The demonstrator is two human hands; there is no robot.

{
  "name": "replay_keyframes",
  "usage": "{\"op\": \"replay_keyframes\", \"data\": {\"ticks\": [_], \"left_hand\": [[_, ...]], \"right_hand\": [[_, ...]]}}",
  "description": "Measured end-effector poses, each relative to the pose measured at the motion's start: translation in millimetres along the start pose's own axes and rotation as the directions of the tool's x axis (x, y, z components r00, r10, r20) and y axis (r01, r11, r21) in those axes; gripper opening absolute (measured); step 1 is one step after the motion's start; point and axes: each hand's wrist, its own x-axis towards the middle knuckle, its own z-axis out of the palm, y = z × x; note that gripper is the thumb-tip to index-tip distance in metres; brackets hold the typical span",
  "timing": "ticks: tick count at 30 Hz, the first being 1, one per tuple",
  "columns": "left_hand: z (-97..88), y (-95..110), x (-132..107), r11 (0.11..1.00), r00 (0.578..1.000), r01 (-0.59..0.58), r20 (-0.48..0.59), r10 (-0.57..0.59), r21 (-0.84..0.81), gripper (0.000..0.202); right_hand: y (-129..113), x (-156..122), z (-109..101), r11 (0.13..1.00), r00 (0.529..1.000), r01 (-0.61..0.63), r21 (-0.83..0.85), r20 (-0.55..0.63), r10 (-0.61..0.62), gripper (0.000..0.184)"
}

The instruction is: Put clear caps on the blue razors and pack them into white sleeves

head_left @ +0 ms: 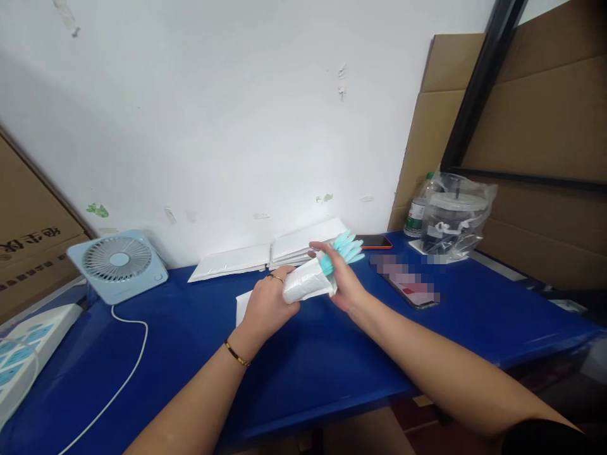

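Observation:
My left hand (pixel 271 297), with a ring and a bracelet, is closed on the bottom end of a white plastic mailing pouch (pixel 306 281) above the table. A bundle of slim turquoise sticks (pixel 342 254) pokes out of the pouch's open end; their exact kind is too small to tell. Around the sticks and the pouch's mouth wraps my right hand (pixel 342 281), its palm partly hidden. Behind the hands, flat white pouches (pixel 232 262) lie along the wall, with a second stack (pixel 308 237) beside them. Another white piece (pixel 243 306) lies partly under my left hand.
A blue fan (pixel 118 262) and a white power strip (pixel 42 354) stand on the left of the blue table (pixel 313 373). To the right lie two phones, one dark with an orange edge (pixel 374 242) and one lit (pixel 412 287), near a bagged cup (pixel 455 221) and a bottle (pixel 417 212).

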Motion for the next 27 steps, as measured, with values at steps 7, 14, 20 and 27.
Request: {"op": "replay_keyframes", "data": {"ticks": [7,14,20,27], "left_hand": [[3.6,16,-2,0.984,0.999,0.036,-0.007,-0.036,0.172,0.052],[10.5,12,-4,0.958,0.994,0.047,0.085,-0.074,0.283,0.024],[0.3,2,-1,0.955,0.986,0.066,0.13,-0.108,0.29,0.023],[3.9,2,1,0.946,0.985,0.018,0.157,-0.073,0.324,0.027]], "right_hand": [[13,-25,22,0.915,0.973,0.218,-0.339,0.146,-0.178,0.045],[20,-27,25,0.931,0.97,0.137,-0.338,0.236,-0.056,0.042],[7,-19,11,0.973,0.98,0.165,-0.159,0.136,-0.143,0.07],[8,-6,-3,0.811,0.981,0.181,-0.556,0.046,-0.187,0.046]]}}
